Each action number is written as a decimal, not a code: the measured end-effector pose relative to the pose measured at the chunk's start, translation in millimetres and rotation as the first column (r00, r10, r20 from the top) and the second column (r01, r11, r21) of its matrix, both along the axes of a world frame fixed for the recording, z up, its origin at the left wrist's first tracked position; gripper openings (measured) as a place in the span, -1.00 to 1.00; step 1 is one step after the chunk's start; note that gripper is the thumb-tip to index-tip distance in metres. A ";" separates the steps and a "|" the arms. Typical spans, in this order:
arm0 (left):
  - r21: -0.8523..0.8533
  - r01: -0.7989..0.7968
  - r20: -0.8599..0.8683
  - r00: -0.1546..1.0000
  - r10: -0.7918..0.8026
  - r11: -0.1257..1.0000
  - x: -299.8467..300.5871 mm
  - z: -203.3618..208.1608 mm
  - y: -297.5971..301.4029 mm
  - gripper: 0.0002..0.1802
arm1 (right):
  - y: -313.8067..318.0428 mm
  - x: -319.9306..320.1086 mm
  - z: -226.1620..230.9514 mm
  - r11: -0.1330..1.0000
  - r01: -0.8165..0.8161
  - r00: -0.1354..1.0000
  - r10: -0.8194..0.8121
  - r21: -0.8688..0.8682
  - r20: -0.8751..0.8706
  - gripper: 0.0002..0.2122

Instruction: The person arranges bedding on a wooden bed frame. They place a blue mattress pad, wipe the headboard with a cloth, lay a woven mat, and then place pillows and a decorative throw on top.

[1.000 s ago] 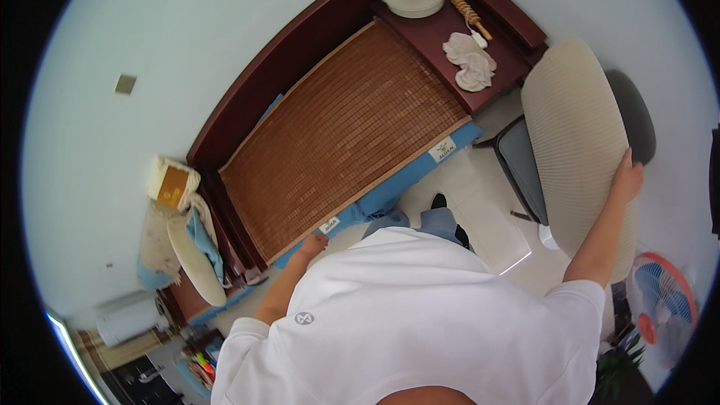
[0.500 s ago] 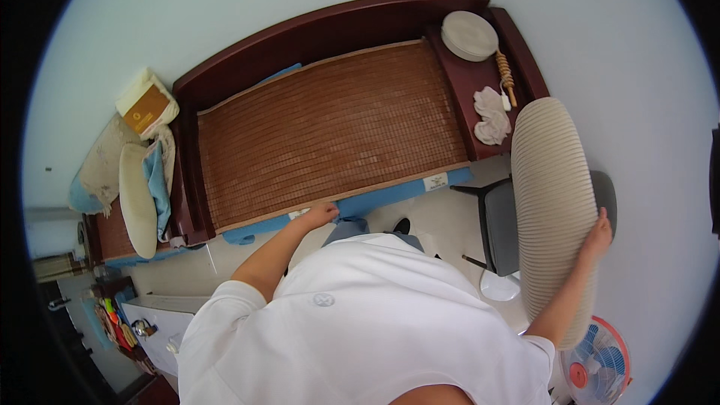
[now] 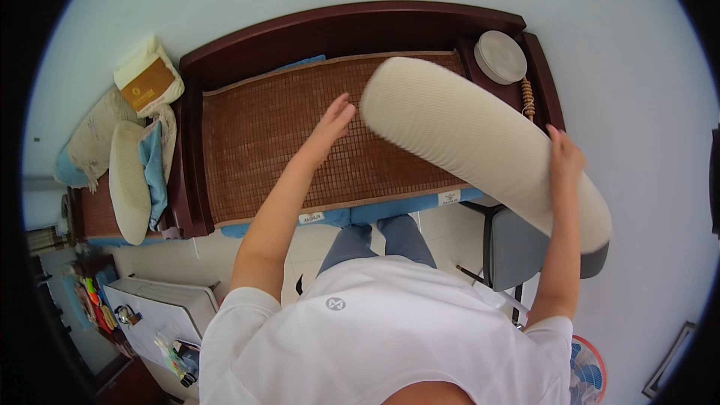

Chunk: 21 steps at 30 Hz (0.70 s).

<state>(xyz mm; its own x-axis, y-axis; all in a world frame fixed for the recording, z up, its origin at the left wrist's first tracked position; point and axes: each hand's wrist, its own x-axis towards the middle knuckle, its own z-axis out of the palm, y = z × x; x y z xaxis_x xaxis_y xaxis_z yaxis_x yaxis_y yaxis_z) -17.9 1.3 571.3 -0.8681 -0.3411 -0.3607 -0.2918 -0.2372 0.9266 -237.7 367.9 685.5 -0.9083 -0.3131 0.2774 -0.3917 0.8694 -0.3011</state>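
Observation:
A long cream pillow (image 3: 461, 124) with a finely ribbed cover slants across the right part of the wooden seat, lifted over it. My right hand (image 3: 567, 161) grips the pillow's upper edge toward its right end. My left hand (image 3: 334, 129) reaches over the seat beside the pillow's rounded left end, fingers apart and a small gap between them. Under both hands lies a brown slatted mat (image 3: 277, 150) on the dark red wooden sofa (image 3: 352, 22). The pillow hides part of the mat and most of the sofa's right side shelf.
A round beige case (image 3: 500, 58) and a beaded wooden massager (image 3: 528, 99) rest on the right shelf. Near my right stand a grey chair (image 3: 514, 247) and a fan (image 3: 587, 371). At left are another pillow (image 3: 129, 184), a blue cloth (image 3: 152, 172) and a white-topped table (image 3: 161, 307).
The pillow has swung from upright at my right to a slant over the seat, still in my right hand. My left hand has risen from the seat's front edge and opened.

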 end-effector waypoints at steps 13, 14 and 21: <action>-0.022 -0.400 0.077 0.913 0.401 0.916 -48.9 -3.4 -109.6 0.09 | -274.8 -182.0 -111.0 0.813 -0.571 0.819 0.574 -0.115 -0.010 -0.52; -0.039 -0.412 0.089 0.906 0.414 0.910 -60.6 -5.2 -115.9 0.11 | -292.1 -198.6 -116.0 0.798 -0.588 0.806 0.592 -0.130 -0.011 -0.51; -0.157 -0.363 0.222 0.893 0.391 0.918 -176.5 -56.0 -162.7 0.15 | -375.4 -328.1 -167.1 0.855 -0.519 0.851 0.516 0.000 0.099 -0.54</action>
